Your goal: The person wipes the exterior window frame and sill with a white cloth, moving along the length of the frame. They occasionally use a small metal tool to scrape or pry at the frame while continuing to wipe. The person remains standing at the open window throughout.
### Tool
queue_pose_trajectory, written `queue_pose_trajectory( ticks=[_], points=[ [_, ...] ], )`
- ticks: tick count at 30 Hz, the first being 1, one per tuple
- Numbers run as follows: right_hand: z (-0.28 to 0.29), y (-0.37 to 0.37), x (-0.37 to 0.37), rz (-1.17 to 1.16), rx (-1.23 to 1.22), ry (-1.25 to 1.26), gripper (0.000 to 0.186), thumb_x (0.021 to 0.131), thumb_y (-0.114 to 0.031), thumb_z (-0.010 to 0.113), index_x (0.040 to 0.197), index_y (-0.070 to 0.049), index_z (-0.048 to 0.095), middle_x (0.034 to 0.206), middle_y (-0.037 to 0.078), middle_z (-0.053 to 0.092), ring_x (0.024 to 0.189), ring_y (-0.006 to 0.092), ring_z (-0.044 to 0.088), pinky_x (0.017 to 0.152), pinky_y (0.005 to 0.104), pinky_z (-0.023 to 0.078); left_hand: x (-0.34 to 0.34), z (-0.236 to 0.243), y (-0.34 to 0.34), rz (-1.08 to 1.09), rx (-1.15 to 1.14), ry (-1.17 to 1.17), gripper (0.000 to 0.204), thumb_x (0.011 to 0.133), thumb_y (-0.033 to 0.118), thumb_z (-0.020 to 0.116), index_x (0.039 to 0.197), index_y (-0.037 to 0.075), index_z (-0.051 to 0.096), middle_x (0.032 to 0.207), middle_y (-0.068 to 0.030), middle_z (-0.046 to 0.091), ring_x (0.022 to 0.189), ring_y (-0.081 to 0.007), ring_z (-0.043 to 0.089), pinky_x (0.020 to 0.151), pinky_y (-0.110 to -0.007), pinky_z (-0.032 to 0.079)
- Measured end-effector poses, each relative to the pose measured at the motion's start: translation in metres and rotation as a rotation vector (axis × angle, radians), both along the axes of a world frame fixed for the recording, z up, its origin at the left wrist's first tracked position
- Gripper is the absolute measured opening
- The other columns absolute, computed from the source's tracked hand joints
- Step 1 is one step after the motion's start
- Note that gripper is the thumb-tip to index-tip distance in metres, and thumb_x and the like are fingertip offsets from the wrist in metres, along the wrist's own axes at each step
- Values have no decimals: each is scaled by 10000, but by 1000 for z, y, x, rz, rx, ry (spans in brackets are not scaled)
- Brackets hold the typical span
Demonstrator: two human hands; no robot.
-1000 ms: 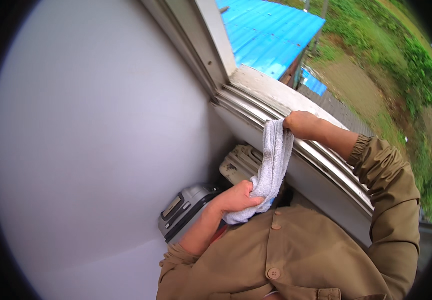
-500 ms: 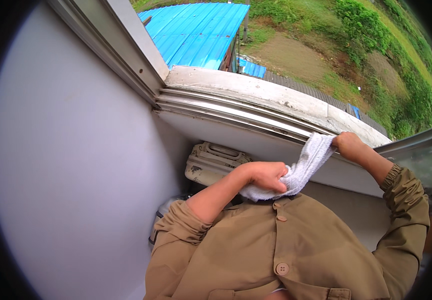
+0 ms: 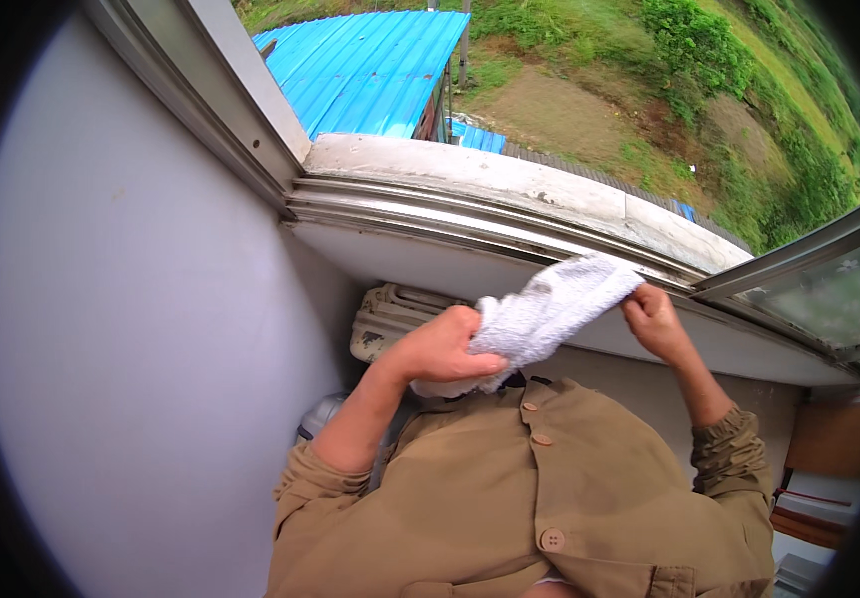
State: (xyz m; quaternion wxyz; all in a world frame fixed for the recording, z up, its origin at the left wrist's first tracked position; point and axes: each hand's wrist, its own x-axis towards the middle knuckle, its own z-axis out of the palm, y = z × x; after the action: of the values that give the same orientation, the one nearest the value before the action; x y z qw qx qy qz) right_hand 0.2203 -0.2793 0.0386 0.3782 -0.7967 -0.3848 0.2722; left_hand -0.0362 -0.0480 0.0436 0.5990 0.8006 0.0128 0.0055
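A white terry towel [image 3: 560, 304] is stretched between my hands, in front of my chest and just short of the window track. My left hand [image 3: 447, 349] grips it with the thumb lying over the cloth; part of the towel hangs below that hand. The far right corner is pinched in my right hand [image 3: 652, 317], whose fingers are curled closed. Beyond the towel runs the metal sliding-window track [image 3: 430, 214], with a worn white outer sill [image 3: 520, 184] behind it.
A plain white wall [image 3: 131, 299] rises on the left. A scuffed cream case [image 3: 390, 309] with a handle stands in the corner below the window. At the right are a sliding window sash [image 3: 809, 289] and a brown wooden piece [image 3: 839, 439]. Outside lies a blue metal roof [image 3: 360, 70].
My right hand has come down and left from the window track, and my left hand has shifted left. The towel is now spread wider between them. The view has turned slightly right.
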Motion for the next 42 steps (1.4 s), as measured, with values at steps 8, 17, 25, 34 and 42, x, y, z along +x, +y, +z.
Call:
queue_pose_trajectory(
  ticks=[8,17,25,34,42],
  points=[
    [-8,30,-70,-7,464,156,97,852,-47,523,841,27,585,615,-27,488,567,55,401,507,226,355,-52,-27,7,575,-419,169,286,769,148,681,1006,-5,634,902,-35,646,780,-100,571,717,-279,474],
    [5,44,-95,155,614,218,135,909,-99,502,848,8,558,582,-35,445,496,38,356,431,214,273,-36,-59,-2,798,-1000,-87,249,886,146,596,1083,-5,589,1003,-50,637,880,-120,600,797,-282,480],
    [11,52,-91,-42,202,819,286,975,-280,433,751,-104,401,573,-72,294,453,36,251,387,205,188,-48,-25,25,928,-1119,-397,320,938,254,530,1125,-4,559,1088,-97,620,984,-202,600,884,-345,483],
    [1,80,-105,202,105,892,318,953,-215,485,1215,-47,551,581,-74,367,497,24,280,437,191,261,-57,55,28,464,-982,-522,656,911,460,499,1351,4,330,1315,-138,462,1207,-265,453,1024,-425,364],
    [-16,109,-124,469,217,460,282,895,-71,521,1161,-8,591,920,30,670,813,53,523,738,245,463,-65,62,36,425,-970,-542,809,843,533,566,1367,-17,288,1333,-165,435,1220,-294,441,1035,-447,353]
  ],
)
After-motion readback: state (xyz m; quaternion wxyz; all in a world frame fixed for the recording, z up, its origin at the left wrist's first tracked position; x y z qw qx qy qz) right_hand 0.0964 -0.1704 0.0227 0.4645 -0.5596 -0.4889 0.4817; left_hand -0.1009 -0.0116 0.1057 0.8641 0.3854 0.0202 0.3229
